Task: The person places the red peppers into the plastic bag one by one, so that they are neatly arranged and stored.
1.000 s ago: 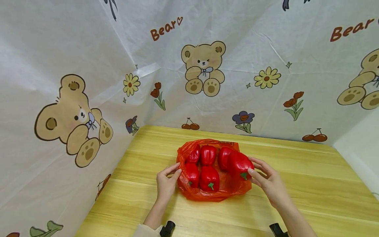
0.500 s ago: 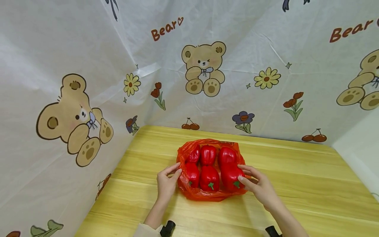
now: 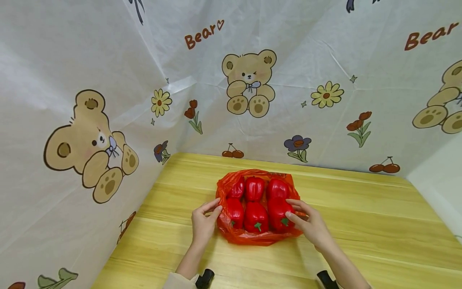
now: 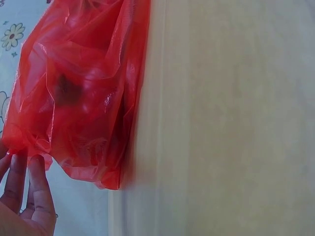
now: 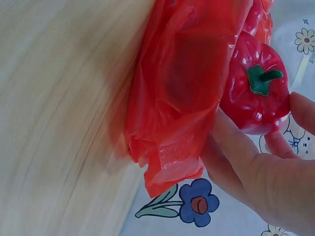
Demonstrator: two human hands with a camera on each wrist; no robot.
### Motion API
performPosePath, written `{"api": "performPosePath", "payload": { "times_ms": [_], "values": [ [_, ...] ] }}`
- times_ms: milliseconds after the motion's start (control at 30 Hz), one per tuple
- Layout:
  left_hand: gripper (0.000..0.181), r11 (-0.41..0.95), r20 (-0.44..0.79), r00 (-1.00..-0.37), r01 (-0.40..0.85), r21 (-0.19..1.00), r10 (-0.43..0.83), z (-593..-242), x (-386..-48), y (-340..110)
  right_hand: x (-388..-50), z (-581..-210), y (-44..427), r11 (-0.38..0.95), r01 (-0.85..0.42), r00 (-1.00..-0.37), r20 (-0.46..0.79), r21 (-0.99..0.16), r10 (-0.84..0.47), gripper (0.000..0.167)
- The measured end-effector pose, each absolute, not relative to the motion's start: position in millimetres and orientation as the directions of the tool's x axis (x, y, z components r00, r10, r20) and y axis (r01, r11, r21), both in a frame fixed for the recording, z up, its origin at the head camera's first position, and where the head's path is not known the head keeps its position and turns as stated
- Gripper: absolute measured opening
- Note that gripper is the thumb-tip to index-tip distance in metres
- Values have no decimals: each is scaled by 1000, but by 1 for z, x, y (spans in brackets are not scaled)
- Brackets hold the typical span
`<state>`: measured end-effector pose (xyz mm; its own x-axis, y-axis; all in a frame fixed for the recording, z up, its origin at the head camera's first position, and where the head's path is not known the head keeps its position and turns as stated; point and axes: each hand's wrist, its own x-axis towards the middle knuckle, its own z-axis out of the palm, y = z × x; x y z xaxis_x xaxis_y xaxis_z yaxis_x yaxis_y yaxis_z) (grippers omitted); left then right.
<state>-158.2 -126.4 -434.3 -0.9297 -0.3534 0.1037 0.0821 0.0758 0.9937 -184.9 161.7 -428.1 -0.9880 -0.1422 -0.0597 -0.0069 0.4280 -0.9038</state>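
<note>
A red plastic bag (image 3: 249, 240) lies on the table with its mouth spread wide, and several glossy red bell peppers (image 3: 256, 216) sit inside in two rows. My left hand (image 3: 203, 224) pinches the bag's left rim between thumb and fingers. At the front right corner, my right hand (image 3: 314, 226) holds a bell pepper (image 3: 278, 210) by its right side, its green stem facing me. In the right wrist view, finger and thumb lie on either side of this bell pepper (image 5: 256, 105), beside the bag's wall (image 5: 187, 93). The bag hides part of the right fingers.
The wood-grain table (image 3: 361, 224) extends to both sides of the bag. Behind and to the left hangs a pale sheet (image 3: 288, 52) printed with bears and flowers. A black wrist device (image 3: 205, 278) shows below the left hand.
My right hand has moved left with the bell pepper, from over the bag's right rim down into the front right corner beside the others. My left hand stays on the rim.
</note>
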Motion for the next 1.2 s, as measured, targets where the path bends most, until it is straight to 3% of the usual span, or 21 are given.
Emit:
{"api": "performPosePath", "payload": {
  "times_ms": [733,1200],
  "values": [
    [24,59,90,-932,74,995,-352,-436,-158,-126,-188,-438,156,510,-30,-994,-26,-860,-102,45],
    [24,73,98,-930,77,994,-355,-445,-164,-127,-187,-447,152,656,-168,-985,107,-736,-131,39]
  ]
}}
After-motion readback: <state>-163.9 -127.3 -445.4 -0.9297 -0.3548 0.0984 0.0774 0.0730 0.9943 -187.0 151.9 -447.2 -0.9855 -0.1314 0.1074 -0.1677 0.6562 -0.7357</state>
